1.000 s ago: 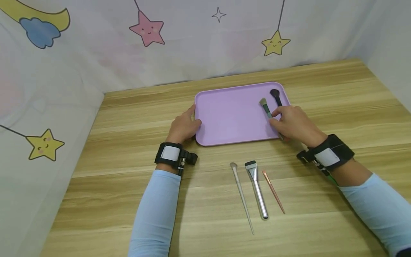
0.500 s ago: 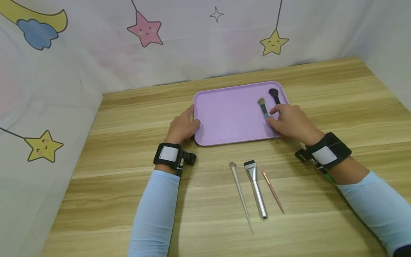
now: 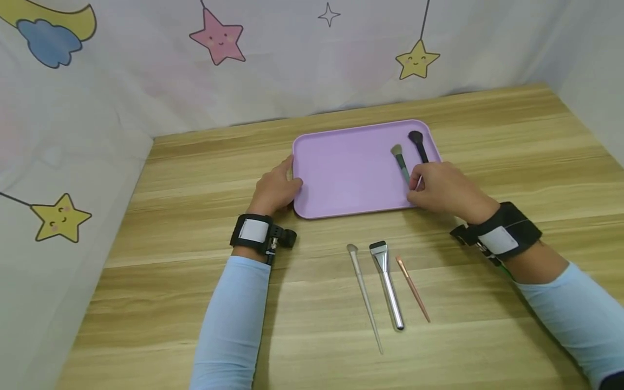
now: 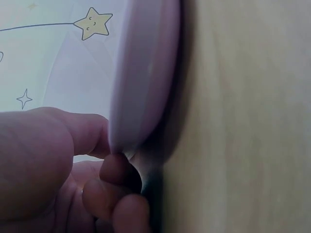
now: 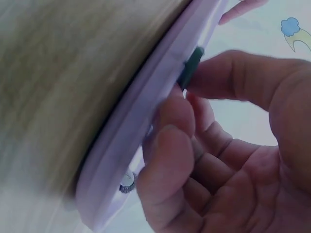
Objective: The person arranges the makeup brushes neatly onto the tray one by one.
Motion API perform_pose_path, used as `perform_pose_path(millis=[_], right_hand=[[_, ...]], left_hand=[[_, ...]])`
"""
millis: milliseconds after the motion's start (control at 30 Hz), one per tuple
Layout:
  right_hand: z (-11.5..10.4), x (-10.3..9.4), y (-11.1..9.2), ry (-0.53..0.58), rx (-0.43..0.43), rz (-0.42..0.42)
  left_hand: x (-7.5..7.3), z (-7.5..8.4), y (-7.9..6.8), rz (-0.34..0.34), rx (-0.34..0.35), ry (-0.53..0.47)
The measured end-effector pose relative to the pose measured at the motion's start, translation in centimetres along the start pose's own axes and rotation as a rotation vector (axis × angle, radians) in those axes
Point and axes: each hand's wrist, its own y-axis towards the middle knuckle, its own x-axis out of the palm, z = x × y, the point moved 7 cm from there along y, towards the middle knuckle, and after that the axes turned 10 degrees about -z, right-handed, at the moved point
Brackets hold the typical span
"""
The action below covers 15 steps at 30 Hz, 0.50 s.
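Observation:
On the left, my left hand (image 3: 275,189) grips the short side of a purple tray (image 3: 341,179). In the left wrist view, thumb and fingertips meet at the tray's rim (image 4: 138,82). My right hand (image 3: 444,187) is over the tray's near right corner and pinches the handle of a green makeup brush (image 3: 401,161). Part of that handle (image 5: 191,68) shows between thumb and fingers in the right wrist view. Beside it in the tray lies a black makeup brush (image 3: 417,144), its lower handle hidden behind the right hand.
In front of the tray lie a slim pale brush (image 3: 364,298), a flat silver brush with black bristles (image 3: 390,287) and a small copper brush (image 3: 413,290). A printed cloth (image 3: 292,70) hangs behind the wooden table (image 3: 195,227).
The right fingers have drawn in around the green brush's handle. Its lower end, earlier sticking out past the tray's near rim, is now hidden by the hand. My left hand stays at the tray.

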Motion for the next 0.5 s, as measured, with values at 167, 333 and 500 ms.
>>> perform_pose_path(millis=[167,333,500], right_hand=[[0.0,0.11,0.2,0.002,-0.02,0.037],[0.05,0.11,0.24,0.015,-0.034,0.061],[0.14,0.14,0.24,0.024,-0.039,0.058]], left_hand=[[0.01,-0.08,-0.04,-0.002,0.002,-0.002],[0.06,-0.07,-0.01,-0.006,0.004,-0.007],[0.08,0.06,-0.02,-0.008,0.01,-0.015]])
